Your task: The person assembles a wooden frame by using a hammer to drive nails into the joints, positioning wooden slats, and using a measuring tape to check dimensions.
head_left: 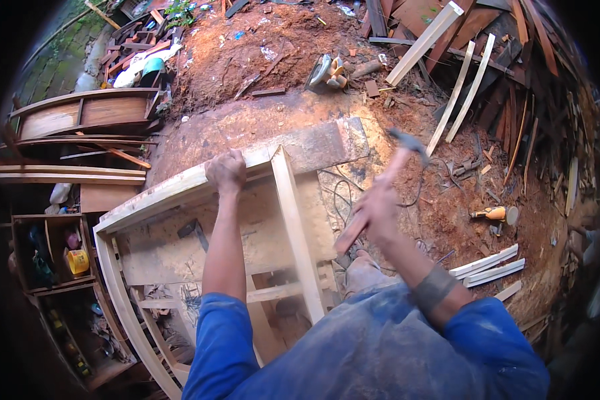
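A pale wooden frame (pixel 289 213) lies in front of me over a worktop of wide boards. My left hand (pixel 226 171) is closed on its far rail, left of the joint with the middle bar. To the right of the frame, my right hand (pixel 379 212) grips a claw hammer (pixel 397 163) by its wooden handle. The hammer is raised, its metal head pointing away from me and the handle end toward me. A second hammer (pixel 193 232) rests on the board inside the frame, beside my left forearm.
An open wooden box (pixel 53 290) with compartments stands at the left, holding a yellow container (pixel 78 261). Stacked planks (pixel 70 175) lie behind it. Scrap wood (pixel 500 87) is piled at the far right. An orange power tool (pixel 493 213) and pale strips (pixel 487 263) lie on the ground at right.
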### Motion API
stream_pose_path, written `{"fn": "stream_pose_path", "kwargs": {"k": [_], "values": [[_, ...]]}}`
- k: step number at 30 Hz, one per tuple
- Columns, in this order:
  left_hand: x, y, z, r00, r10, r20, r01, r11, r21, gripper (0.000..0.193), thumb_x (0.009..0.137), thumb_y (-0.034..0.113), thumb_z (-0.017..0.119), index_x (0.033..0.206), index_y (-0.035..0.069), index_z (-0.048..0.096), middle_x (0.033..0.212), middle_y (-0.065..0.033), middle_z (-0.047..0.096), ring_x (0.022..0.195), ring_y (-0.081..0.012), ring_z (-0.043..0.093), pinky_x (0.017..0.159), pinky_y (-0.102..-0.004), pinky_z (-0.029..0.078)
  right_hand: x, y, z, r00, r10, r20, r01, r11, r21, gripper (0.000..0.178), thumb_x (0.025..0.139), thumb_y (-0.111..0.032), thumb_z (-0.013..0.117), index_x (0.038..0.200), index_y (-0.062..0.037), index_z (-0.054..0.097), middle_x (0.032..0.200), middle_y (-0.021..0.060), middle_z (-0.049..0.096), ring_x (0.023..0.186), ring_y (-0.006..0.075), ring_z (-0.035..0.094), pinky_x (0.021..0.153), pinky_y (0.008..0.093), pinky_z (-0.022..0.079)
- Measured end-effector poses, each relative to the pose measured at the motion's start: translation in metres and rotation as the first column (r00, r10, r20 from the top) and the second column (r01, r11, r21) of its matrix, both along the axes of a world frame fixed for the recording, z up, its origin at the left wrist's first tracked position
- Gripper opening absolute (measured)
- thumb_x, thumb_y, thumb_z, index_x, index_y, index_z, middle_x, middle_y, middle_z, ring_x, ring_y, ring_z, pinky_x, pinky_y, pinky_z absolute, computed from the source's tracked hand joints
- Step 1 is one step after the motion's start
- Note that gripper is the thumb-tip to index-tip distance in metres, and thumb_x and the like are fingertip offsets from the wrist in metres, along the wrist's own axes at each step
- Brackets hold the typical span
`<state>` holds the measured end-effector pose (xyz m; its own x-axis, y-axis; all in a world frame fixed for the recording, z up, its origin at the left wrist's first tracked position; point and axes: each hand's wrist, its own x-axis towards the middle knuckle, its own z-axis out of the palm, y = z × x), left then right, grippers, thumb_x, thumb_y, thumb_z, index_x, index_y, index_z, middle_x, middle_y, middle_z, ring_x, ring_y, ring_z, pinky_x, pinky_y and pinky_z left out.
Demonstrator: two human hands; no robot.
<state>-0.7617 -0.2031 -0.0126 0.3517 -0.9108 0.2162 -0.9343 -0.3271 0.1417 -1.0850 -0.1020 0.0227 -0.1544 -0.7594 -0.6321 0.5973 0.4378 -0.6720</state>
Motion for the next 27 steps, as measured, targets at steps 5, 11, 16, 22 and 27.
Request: {"fn": "stream_pose_path", "kwargs": {"k": [5, 11, 16, 22, 27], "values": [[0.012, -0.003, -0.002, 0.999, -0.016, 0.027, 0.019, 0.995, -0.095, 0.052, 0.091, 0.034, 0.045, 0.068, -0.003, 0.073, 0.077, -0.0257, 0.07, 0.078, -0.0407, 0.068, 0.087, -0.0472, 0.049, 0.029, -0.01, -0.003, 0.773, 0.61, 0.177, -0.628, 0.774, 0.077, 0.02, 0.101, -0.03, 0.053, 0.1, -0.0107, 0.047, 0.067, -0.0015, 0.048, 0.046, 0.0102, 0.045, 0.04, 0.0274, 0.043], [0.009, 0.003, -0.012, 0.999, -0.004, 0.04, 0.009, 0.992, -0.125, 0.05, 0.09, 0.033, 0.049, 0.064, -0.003, 0.072, 0.073, -0.0248, 0.069, 0.074, -0.0392, 0.068, 0.089, -0.0447, 0.048, -0.022, -0.02, 0.015, 0.996, 0.05, -0.073, -0.04, 0.99, 0.133, 0.024, 0.106, -0.032, 0.046, 0.102, -0.0079, 0.045, 0.069, 0.0012, 0.051, 0.047, 0.0105, 0.046, 0.04, 0.0285, 0.047], [0.015, 0.0, -0.008, 1.0, 0.004, 0.02, -0.001, 0.993, -0.118, 0.049, 0.091, 0.033, 0.049, 0.067, -0.002, 0.073, 0.078, -0.0258, 0.07, 0.079, -0.0393, 0.068, 0.09, -0.0454, 0.048, 0.063, 0.012, 0.021, 0.716, 0.692, -0.097, -0.688, 0.722, 0.071, 0.03, 0.107, -0.038, 0.047, 0.103, -0.0082, 0.046, 0.072, 0.0041, 0.054, 0.049, 0.0121, 0.05, 0.04, 0.0272, 0.045], [0.016, 0.0, -0.015, 0.999, 0.016, 0.047, -0.011, 0.993, -0.119, 0.047, 0.091, 0.032, 0.049, 0.067, 0.0, 0.073, 0.078, -0.0239, 0.071, 0.08, -0.0384, 0.069, 0.091, -0.0463, 0.047, 0.024, -0.003, 0.009, 0.97, 0.237, -0.052, -0.229, 0.965, 0.131, 0.028, 0.105, -0.036, 0.05, 0.1, -0.009, 0.045, 0.069, 0.0035, 0.051, 0.049, 0.0115, 0.05, 0.042, 0.0273, 0.045], [0.023, -0.001, -0.008, 1.0, 0.027, 0.0, -0.027, 0.996, -0.082, 0.045, 0.092, 0.031, 0.05, 0.066, 0.002, 0.073, 0.078, -0.0213, 0.071, 0.08, -0.0364, 0.068, 0.088, -0.0455, 0.047, 0.03, -0.032, 0.03, 0.671, 0.723, 0.168, -0.741, 0.662, 0.111, 0.032, 0.103, -0.039, 0.055, 0.096, -0.0094, 0.046, 0.067, 0.0019, 0.051, 0.049, 0.0123, 0.049, 0.043, 0.0306, 0.046]]}}
